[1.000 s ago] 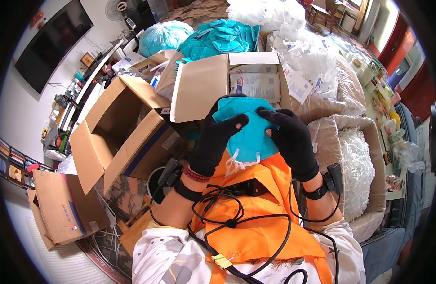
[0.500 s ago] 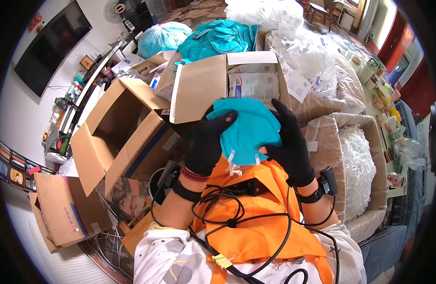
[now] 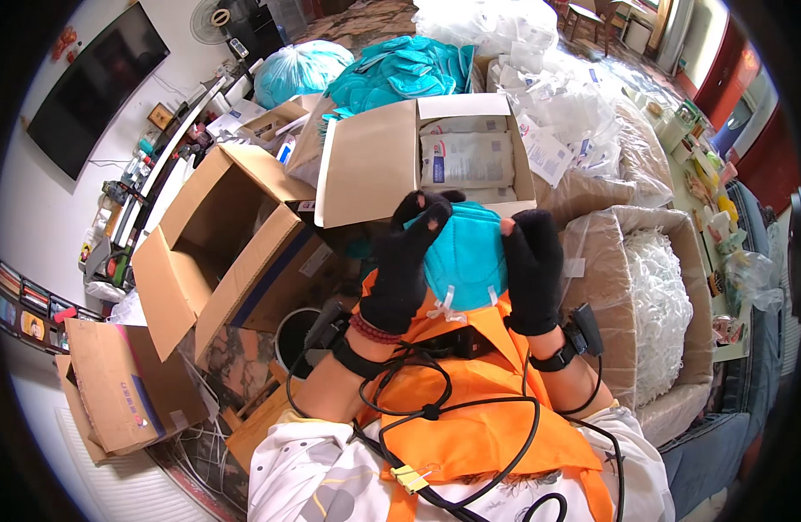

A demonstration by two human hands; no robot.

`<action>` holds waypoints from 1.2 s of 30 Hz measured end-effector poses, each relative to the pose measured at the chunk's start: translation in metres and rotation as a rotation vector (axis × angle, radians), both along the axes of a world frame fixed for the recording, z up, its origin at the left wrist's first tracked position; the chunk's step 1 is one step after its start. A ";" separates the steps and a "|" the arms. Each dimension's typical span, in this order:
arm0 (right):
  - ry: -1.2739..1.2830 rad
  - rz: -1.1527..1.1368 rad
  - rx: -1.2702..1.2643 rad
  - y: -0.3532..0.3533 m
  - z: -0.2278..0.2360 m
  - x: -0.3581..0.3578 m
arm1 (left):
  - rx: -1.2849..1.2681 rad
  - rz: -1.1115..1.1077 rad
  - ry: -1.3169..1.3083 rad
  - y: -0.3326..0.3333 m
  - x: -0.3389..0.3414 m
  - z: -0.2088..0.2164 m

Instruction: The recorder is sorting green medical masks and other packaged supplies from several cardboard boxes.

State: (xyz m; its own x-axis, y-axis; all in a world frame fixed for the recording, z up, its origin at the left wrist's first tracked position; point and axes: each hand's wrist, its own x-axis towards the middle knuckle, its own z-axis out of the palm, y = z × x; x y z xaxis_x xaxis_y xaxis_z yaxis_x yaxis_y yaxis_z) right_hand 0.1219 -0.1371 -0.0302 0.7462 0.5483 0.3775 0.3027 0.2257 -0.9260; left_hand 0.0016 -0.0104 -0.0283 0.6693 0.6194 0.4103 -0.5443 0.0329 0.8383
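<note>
Between my hands, in front of my chest, is a teal face mask (image 3: 466, 252), rounded, seamed down its middle, with white strap ends hanging at its lower edge. It may be more than one layered together; I cannot tell. My left hand (image 3: 402, 261), in a black glove with bare fingertips showing, grips its left edge with the fingers bent over the top. My right hand (image 3: 534, 270), gloved alike, pinches the right edge with the thumb near the upper corner. Just beyond stands an open white box (image 3: 370, 165) holding white printed packets (image 3: 466, 159).
A heap of teal masks (image 3: 409, 74) lies behind the box, beside a tied bag (image 3: 300, 70). Clear wrappers (image 3: 566, 113) pile at right, above a lined carton of white strips (image 3: 657, 313). Open brown cartons (image 3: 244, 261) stand left. Black cables (image 3: 427, 409) cross my orange apron.
Both hands have drawn closer together and the mask looks narrower between them. My left hand has moved right, its fingers now curled over the mask's top; my right fingers have bent in.
</note>
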 end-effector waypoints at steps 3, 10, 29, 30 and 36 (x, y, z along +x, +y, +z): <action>-0.018 -0.090 0.075 0.006 0.001 0.004 | -0.150 0.056 0.040 -0.013 0.005 0.007; -0.170 -0.220 0.001 0.012 -0.006 0.009 | 0.076 0.279 0.156 -0.025 0.005 0.021; -0.046 0.657 -0.424 -0.012 0.051 0.033 | 0.433 0.439 0.250 -0.018 0.017 0.056; -0.123 0.595 -0.414 -0.011 0.053 0.034 | 0.321 0.296 0.241 -0.017 0.015 0.056; -0.267 0.350 -0.511 -0.014 0.073 0.065 | 0.528 -0.194 0.363 0.009 0.006 0.047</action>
